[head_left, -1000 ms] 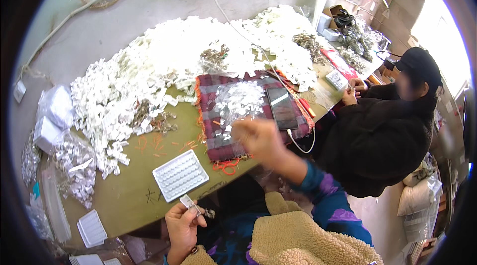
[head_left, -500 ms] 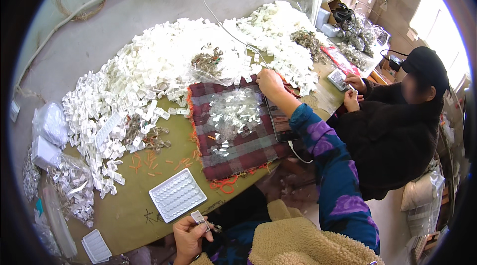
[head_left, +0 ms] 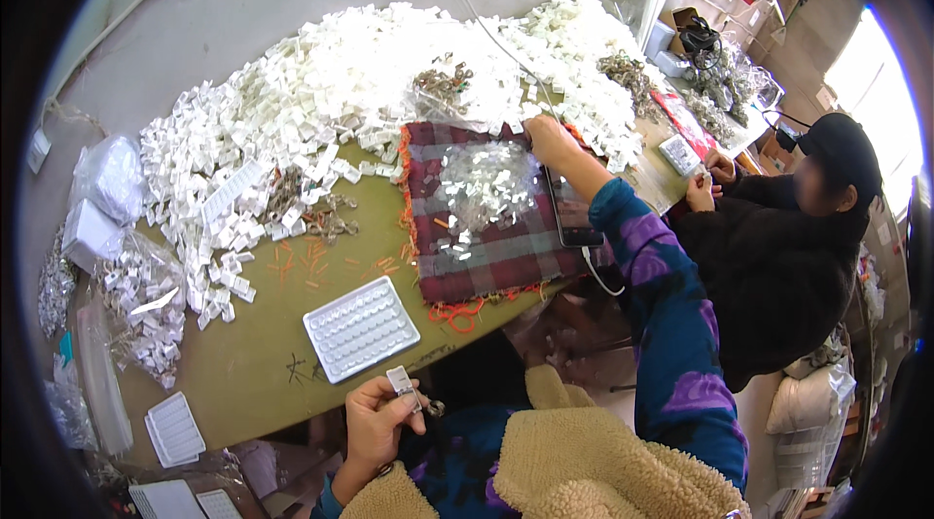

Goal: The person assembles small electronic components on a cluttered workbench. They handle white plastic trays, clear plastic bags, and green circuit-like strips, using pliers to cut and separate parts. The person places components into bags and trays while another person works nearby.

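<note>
Our left hand (head_left: 377, 422) pinches a white plastic piece (head_left: 401, 381) at seven o'clock; we cannot tell whether the right hand (head_left: 553, 141), at one, grips anything. A sleeve (head_left: 654, 276) snagging the cable (head_left: 594, 273) could dislodge the phone (head_left: 576, 227).

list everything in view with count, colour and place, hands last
table: one, olive green, centre
heaped pieces: too many to count, white, table's back and left
metal parts: several piles, brownish, in and beside the heap
cloth: one, red-grey plaid, mid-table
bits: many, clear and white, on cloth
phone: one, black, cloth's right side
sticks: many, orange, left of cloth
loops: count unclear, red, cloth's near edge
trays: at least four, white, table front and lower left
bags: several, clear, left edge
co-worker: one, dark clothes, right
fleece: one, tan, bottom centre
sleeves: two, blue-purple, bottom and right of centre
left hand: one, bare, below front tray, holding a white piece
right hand: one, bare, cloth's far right
</note>
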A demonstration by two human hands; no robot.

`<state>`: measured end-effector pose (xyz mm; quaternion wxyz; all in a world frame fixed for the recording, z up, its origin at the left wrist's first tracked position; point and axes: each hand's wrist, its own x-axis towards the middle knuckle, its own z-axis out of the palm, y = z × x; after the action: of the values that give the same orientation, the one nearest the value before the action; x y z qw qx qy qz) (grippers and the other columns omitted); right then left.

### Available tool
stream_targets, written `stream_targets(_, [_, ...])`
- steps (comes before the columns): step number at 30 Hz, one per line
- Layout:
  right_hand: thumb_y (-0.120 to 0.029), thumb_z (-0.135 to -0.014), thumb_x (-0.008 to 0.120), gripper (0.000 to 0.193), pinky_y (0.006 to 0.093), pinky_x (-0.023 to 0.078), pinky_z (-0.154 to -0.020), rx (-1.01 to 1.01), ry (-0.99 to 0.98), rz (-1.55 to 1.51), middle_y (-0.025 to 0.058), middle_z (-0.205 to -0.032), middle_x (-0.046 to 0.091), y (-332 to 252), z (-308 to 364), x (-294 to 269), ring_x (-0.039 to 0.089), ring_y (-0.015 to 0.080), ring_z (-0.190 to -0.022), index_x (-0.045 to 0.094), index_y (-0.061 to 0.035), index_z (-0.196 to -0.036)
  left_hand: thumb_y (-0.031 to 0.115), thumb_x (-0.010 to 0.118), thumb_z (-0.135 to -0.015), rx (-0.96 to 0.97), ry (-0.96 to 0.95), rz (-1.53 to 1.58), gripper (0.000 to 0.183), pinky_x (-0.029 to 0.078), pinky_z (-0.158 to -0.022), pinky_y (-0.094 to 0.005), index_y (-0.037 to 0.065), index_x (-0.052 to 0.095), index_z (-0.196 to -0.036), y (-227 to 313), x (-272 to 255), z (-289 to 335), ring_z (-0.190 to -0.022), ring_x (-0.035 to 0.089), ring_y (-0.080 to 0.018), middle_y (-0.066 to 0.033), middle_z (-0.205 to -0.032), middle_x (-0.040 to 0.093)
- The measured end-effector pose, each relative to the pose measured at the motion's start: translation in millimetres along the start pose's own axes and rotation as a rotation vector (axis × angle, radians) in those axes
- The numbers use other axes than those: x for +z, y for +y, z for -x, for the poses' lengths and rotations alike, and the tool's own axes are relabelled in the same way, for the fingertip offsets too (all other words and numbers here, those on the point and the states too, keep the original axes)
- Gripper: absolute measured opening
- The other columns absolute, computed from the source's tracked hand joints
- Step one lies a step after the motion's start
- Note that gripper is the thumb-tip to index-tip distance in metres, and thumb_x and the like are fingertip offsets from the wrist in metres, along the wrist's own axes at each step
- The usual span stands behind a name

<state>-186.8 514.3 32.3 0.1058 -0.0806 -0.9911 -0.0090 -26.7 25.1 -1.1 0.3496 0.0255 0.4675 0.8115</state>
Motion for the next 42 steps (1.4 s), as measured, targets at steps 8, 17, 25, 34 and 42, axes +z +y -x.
stream_targets(8, [0.004, -0.075, 0.055, 0.012, 0.0449, 0.051, -0.073, -0.183, 0.313, -0.457, 0.0188, -0.085, 0.065, -103.7, 109.3, -36.6, 0.064, 0.0374, -0.081, 0.063, -0.0024, -0.081, 0.000, 0.063, -0.087, 0.057, 0.015, 0.037, 0.019, 0.052, -0.052, -0.0258, -0.007, 0.065, -0.104, -4.4, -0.2, 18.5, -0.054, 0.062, -0.0163, -0.0166, -0.083, 0.070])
stream_targets(17, [-0.001, -0.085, 0.060, 0.022, 0.0391, 0.051, -0.075, -0.226, 0.376, -0.522, 0.0168, -0.091, 0.064, -148.3, 190.9, -22.3, 0.064, 0.0330, -0.082, 0.065, 0.0020, -0.106, 0.004, 0.065, -0.088, 0.106, 0.036, 0.038, 0.019, 0.051, -0.052, -0.0259, -0.004, 0.067, -0.106, -14.6, 3.4, 30.9, -0.055, 0.061, -0.0154, -0.0151, -0.084, 0.071])
stream_targets(25, [-0.006, -0.086, 0.067, 0.014, 0.0387, 0.049, -0.078, -0.065, 0.222, -0.637, 0.0162, -0.088, 0.062, -147.5, 181.0, -16.0, 0.062, 0.0335, -0.084, 0.069, 0.0031, -0.096, 0.005, 0.063, -0.090, 0.127, 0.089, 0.030, 0.021, 0.051, -0.053, -0.0263, -0.005, 0.065, -0.109, -16.6, 8.0, 32.7, -0.059, 0.061, -0.0147, -0.0151, -0.086, 0.070])
stream_targets(34, [0.004, -0.081, 0.069, 0.011, 0.0335, 0.050, -0.063, -0.183, 0.015, -1.041, 0.0135, -0.078, 0.062, -213.8, 231.8, -57.2, 0.063, 0.0255, -0.069, 0.069, 0.0020, -0.092, 0.009, 0.055, -0.099, 0.058, 0.043, 0.274, 0.031, 0.062, -0.072, -0.0292, -0.004, 0.057, -0.127, -15.5, 5.5, 27.3, -0.084, 0.071, -0.0177, -0.0181, -0.108, 0.069])
stream_targets(42, [0.004, -0.081, 0.070, 0.013, 0.0334, 0.053, -0.061, -0.413, 0.137, -1.190, 0.0136, -0.086, 0.065, -287.3, 246.2, -52.4, 0.066, 0.0281, -0.071, 0.067, 0.0019, -0.094, 0.009, 0.059, -0.098, 0.089, 0.063, 0.262, 0.024, 0.061, -0.071, -0.0287, -0.003, 0.062, -0.119, -17.7, -2.0, 29.0, -0.078, 0.069, -0.0142, -0.0086, -0.096, 0.069])
